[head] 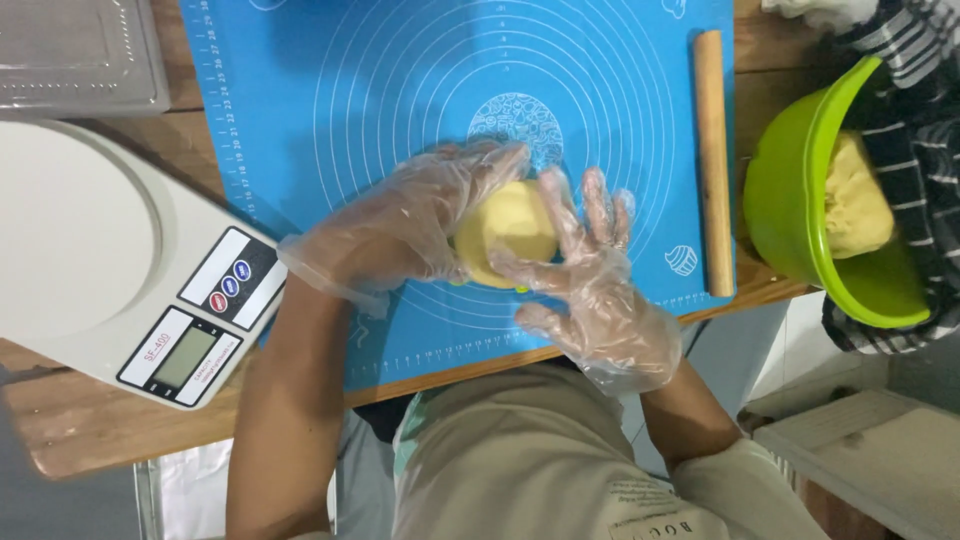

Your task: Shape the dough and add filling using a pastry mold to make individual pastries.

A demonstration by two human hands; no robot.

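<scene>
A round lump of pale yellow dough (510, 230) rests on a blue silicone baking mat (400, 110) printed with white circles. Both my hands wear clear plastic gloves and cup the dough between them. My left hand (410, 225) presses its left side, fingers curled over the top. My right hand (590, 285) wraps its right and near side, fingers spread upward.
A wooden rolling pin (712, 160) lies along the mat's right edge. A tilted green bowl (790, 190) with more yellow dough (855, 195) sits at the right on a striped cloth (935, 150). A white kitchen scale (110, 260) stands left, a clear plastic tray (75, 55) behind it.
</scene>
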